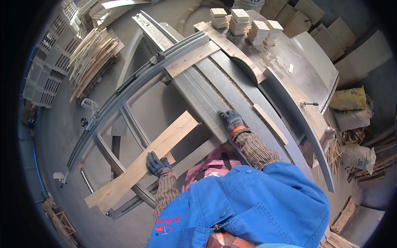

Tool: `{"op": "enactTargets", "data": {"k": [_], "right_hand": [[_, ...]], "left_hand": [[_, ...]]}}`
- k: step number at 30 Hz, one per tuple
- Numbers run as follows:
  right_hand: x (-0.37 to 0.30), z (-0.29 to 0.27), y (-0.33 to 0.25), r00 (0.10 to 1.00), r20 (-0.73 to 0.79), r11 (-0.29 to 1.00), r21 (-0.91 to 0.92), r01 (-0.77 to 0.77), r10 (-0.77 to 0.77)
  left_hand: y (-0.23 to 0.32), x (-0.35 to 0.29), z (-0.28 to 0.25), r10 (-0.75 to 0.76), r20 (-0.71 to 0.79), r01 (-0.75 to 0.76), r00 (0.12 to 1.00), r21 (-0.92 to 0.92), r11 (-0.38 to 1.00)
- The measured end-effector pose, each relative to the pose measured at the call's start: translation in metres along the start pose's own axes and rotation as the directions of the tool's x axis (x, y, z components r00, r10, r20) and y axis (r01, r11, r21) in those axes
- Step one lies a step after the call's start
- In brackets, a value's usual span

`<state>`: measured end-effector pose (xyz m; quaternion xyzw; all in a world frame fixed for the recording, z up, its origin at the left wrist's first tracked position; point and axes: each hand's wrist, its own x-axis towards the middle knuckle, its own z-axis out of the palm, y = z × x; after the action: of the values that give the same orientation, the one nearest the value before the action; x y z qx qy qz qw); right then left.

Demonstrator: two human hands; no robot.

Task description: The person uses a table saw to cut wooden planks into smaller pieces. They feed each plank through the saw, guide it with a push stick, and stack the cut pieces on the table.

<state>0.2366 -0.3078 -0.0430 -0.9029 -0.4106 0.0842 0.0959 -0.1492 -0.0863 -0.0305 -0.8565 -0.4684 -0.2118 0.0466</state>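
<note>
A long pale wooden board lies slantwise across the sliding frame at the left, with another board edge showing beneath it. My left hand, in a dark grey glove, rests on it with fingers stretched out and apart. On the grey metal saw table, my right hand, also gloved, lies with fingers slightly bent and apart; nothing shows in it. The undersides of both hands are hidden. Right of that hand, a narrow wood strip lies on the table.
Stacks of square wood pieces stand on the far brown tabletop. A curved grey guard rail runs along the right side. Piled wood strips lie at far left. Sacks sit on the right, near leaning panels.
</note>
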Motion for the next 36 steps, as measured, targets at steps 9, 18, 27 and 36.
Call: {"op": "enactTargets", "data": {"k": [9, 18, 27, 36], "right_hand": [[0.002, -0.011, -0.003, 1.0, -0.009, 1.0, 0.009, 0.01, -0.01], [-0.004, -0.014, -0.006, 0.985, -0.16, 0.991, 0.096, 0.088, -0.072], [0.167, -0.102, 0.024, 0.719, -0.691, 0.911, 0.338, 0.236, 0.07], [0.375, -0.169, 0.099, 0.927, -0.338, 0.987, 0.036, -0.156, 0.159]], "left_hand": [[0.002, -0.005, 0.009, 0.042, -0.075, -0.04, 0.996, 0.029, 0.999], [-0.006, -0.009, 0.022, -0.053, -0.043, 0.047, 0.998, -0.124, 0.991], [-0.007, -0.009, 0.001, -0.04, 0.092, 0.031, 0.995, 0.097, 0.995], [0.0, 0.005, 0.009, 0.196, -0.208, -0.151, 0.958, 0.212, 0.966]]}}
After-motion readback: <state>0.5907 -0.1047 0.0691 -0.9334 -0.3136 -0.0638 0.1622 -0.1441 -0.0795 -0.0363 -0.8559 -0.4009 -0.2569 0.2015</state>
